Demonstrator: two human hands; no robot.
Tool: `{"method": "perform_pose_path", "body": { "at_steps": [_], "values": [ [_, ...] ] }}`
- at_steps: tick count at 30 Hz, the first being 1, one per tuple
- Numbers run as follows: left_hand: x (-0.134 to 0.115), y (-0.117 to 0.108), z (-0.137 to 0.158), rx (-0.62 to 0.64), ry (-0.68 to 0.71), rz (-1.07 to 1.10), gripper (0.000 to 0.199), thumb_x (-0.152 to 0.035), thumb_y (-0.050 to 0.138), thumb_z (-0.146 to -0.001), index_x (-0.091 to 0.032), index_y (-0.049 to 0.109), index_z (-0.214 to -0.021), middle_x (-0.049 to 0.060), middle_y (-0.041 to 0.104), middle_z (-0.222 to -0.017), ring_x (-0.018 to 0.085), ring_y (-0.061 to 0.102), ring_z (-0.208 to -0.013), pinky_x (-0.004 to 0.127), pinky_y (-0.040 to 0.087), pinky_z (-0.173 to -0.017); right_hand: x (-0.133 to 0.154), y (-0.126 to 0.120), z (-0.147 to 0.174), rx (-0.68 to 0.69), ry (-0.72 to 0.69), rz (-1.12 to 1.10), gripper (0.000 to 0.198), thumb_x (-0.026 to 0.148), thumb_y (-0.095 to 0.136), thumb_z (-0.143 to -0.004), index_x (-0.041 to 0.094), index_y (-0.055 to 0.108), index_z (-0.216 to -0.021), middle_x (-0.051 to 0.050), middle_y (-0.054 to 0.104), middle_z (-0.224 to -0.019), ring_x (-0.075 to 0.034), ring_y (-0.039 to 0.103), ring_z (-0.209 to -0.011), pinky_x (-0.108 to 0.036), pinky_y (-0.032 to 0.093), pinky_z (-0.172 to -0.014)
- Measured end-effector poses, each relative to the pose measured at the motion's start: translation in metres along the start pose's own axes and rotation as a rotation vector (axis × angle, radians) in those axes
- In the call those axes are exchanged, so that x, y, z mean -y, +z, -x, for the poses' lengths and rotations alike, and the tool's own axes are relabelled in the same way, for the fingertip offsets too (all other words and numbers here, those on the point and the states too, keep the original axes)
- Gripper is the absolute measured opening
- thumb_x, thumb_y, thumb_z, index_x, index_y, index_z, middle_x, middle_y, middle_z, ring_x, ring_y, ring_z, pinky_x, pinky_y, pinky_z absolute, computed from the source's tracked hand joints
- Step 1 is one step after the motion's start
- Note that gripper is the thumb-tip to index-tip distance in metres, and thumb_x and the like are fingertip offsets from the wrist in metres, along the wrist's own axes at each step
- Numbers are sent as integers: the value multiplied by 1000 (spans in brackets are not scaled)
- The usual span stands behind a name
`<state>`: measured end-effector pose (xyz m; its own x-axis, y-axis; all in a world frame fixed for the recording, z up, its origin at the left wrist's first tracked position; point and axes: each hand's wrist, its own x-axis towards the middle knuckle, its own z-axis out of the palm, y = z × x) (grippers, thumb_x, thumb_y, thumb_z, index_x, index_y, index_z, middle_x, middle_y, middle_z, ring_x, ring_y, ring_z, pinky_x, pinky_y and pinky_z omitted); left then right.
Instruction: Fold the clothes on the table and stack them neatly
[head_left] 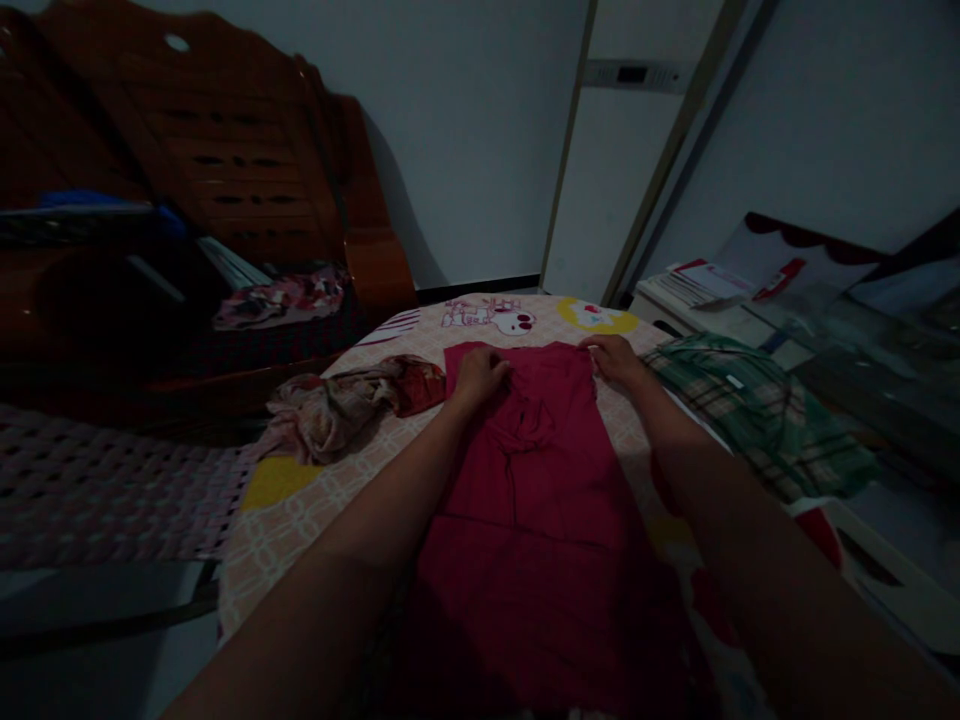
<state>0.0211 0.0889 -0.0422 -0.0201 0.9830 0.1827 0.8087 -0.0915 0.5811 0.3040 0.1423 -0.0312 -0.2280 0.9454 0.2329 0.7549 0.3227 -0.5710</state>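
Note:
A dark pink garment [540,480] lies spread lengthwise over the patterned cloth, with a bunched, twisted patch near its upper middle and a crease across it lower down. On its upper left part rests my left hand [478,374], fingers curled in and pinching the fabric. My right hand [612,358] holds the garment's top right corner between thumb and fingers. Both forearms reach in from the bottom of the view. To the left of the garment, a crumpled beige and red patterned cloth [337,408] lies in a heap.
The round surface wears a printed tablecloth [300,515]. A green plaid cloth [765,405] lies at its right. A wooden bench [247,170] stands back left, a woven seat [112,480] at left. Papers [709,282] lie on a side table; a tall white unit [615,180] stands behind.

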Motion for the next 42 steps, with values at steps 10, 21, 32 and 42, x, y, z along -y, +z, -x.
{"method": "perform_pose_path", "body": {
  "at_steps": [10,21,32,42],
  "values": [
    [7,-1,-5,153,53,150,16,-17,57,-81,-15,73,-78,4,72,-76,17,65,-72,25,45,-66,12,3,-11,374,316,27,47,9,46,-85,15,64,-128,3,55,-49,-12,48,-37,-23,44,-47],
    [11,-12,-14,3,177,370,6,-21,53,-79,-18,58,-77,-1,65,-75,14,58,-70,22,42,-63,11,-4,-14,382,300,141,35,11,40,-90,13,64,-115,1,57,-52,-13,52,-40,-23,46,-49],
    [15,5,-9,29,126,2,14,-21,56,-86,-16,68,-88,8,72,-88,20,65,-83,29,45,-75,8,20,-21,198,162,731,32,22,44,-96,10,61,-121,-24,66,-123,-30,64,-114,-34,49,-88],
    [14,2,-7,93,102,50,14,-25,65,-84,-17,72,-93,6,74,-93,20,65,-86,29,47,-79,4,17,-14,178,126,640,29,27,44,-99,14,62,-117,-21,67,-120,-30,63,-112,-35,46,-89]
  ]
}}
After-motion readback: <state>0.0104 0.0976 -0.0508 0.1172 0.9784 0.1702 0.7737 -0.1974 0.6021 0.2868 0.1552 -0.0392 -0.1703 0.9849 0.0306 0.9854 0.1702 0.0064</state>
